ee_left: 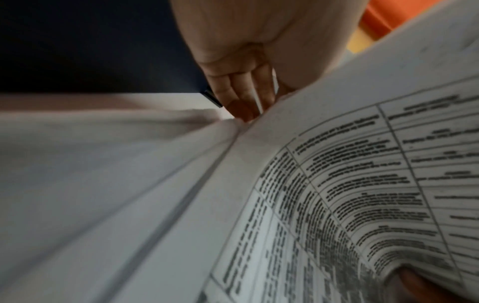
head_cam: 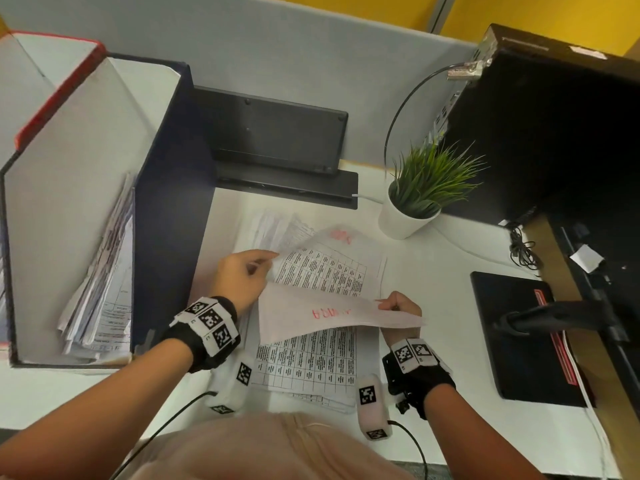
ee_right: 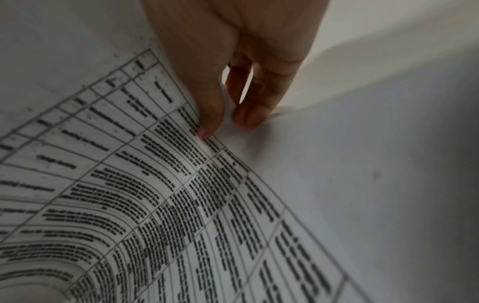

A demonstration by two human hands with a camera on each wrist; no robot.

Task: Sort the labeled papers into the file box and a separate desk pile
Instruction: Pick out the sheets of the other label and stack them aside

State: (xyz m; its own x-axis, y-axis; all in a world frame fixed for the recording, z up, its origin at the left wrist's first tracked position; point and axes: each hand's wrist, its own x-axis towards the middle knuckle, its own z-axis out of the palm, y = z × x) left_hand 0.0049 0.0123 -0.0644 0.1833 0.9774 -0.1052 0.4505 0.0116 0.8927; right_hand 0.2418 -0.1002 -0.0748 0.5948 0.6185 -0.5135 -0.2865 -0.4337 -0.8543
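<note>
A stack of printed table sheets [head_cam: 308,362] lies on the white desk in front of me. Two of its top sheets are lifted, and red handwriting shows through both. My left hand [head_cam: 242,275] pinches the corner of the farther lifted sheet [head_cam: 332,247] [ee_left: 350,184]. My right hand [head_cam: 401,304] pinches the right edge of the nearer curled sheet [head_cam: 311,313] [ee_right: 181,184], thumb on the printed side and fingers behind. The navy file box [head_cam: 173,209] stands at the left with several papers [head_cam: 104,292] leaning inside. Another flat paper pile [head_cam: 273,223] lies behind the stack.
A potted green plant [head_cam: 422,192] stands behind the papers on the right. A black keyboard [head_cam: 277,133] leans on the partition. A black computer tower [head_cam: 554,126] fills the back right, and a black monitor base [head_cam: 519,337] sits at the right. A red-edged file box [head_cam: 52,95] stands behind the navy one.
</note>
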